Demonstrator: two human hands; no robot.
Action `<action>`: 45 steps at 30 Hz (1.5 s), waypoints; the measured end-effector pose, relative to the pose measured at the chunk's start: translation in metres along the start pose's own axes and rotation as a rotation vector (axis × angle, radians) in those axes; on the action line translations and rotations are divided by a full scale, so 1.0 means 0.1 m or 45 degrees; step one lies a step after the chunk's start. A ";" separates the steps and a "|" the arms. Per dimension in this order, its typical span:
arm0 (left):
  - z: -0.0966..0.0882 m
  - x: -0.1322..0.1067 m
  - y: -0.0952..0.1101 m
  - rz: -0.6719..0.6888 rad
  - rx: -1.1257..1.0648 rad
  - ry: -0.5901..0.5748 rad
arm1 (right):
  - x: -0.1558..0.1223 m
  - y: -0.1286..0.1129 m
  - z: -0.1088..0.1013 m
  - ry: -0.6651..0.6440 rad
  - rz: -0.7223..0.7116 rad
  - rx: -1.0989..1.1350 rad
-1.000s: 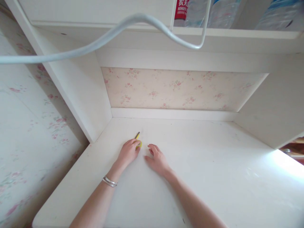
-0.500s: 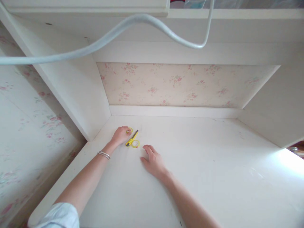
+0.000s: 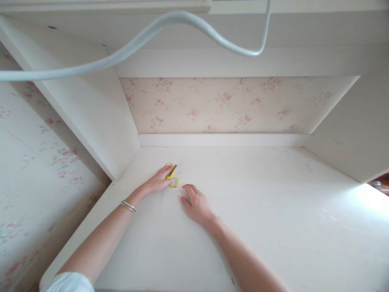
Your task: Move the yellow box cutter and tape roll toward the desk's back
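My left hand (image 3: 159, 181), with silver bangles at its wrist, reaches over a yellow box cutter (image 3: 172, 172). Its thumb and fingers are spread on either side of the cutter, and the palm hides the cutter's near end. A yellow-rimmed roll of tape (image 3: 169, 164) lies just past the fingertips, partly covered by them. By the thumb lies a second yellow-rimmed tape roll (image 3: 175, 184). To the right of these, my right hand (image 3: 196, 204) rests on the white desktop with fingers loosely curved and apart, holding nothing.
The white desktop (image 3: 258, 227) is bounded by a left side panel (image 3: 91, 109), a right panel (image 3: 343, 134) and a low back strip (image 3: 225, 140). Floral wallpaper (image 3: 212, 105) shows behind. A pale cable (image 3: 179, 18) hangs across the top, below an upper shelf.
My left hand has left the far tape roll and come nearer, over the box cutter, with its fingers spreading. The far roll sits slightly to the right. My right hand has barely moved.
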State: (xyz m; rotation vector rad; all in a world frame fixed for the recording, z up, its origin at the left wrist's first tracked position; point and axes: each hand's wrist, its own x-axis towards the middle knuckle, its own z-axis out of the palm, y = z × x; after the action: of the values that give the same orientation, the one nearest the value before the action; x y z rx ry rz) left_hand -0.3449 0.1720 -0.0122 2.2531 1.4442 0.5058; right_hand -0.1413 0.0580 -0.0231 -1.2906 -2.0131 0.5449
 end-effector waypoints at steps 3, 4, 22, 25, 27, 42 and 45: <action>0.08 -0.02 0.02 0.044 0.064 -0.097 | 0.00 -0.01 0.00 -0.006 0.000 -0.023; 0.10 -0.01 0.01 0.035 0.076 -0.106 | 0.00 -0.01 0.00 -0.009 -0.001 -0.029; -0.04 0.39 -0.17 0.035 -0.087 0.029 | -0.01 0.00 0.01 -0.012 0.004 -0.072; -0.07 0.46 -0.22 0.071 -0.078 0.020 | -0.01 0.00 0.01 -0.012 -0.011 -0.084; -0.09 0.49 -0.26 0.078 -0.062 0.047 | -0.01 0.00 0.01 -0.015 -0.016 -0.088; 0.12 0.01 0.40 0.211 -0.001 0.253 | -0.05 -0.04 0.05 -0.061 -0.220 -0.278; 0.31 -0.35 0.91 0.411 -0.114 0.130 | -0.08 0.03 0.17 0.061 -0.199 -0.439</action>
State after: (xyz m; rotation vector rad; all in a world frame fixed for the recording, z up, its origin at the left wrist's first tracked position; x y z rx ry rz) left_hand -0.2736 0.1007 0.0063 2.4283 1.0802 0.7789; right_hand -0.1494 0.0520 -0.0400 -1.3108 -2.2102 0.0938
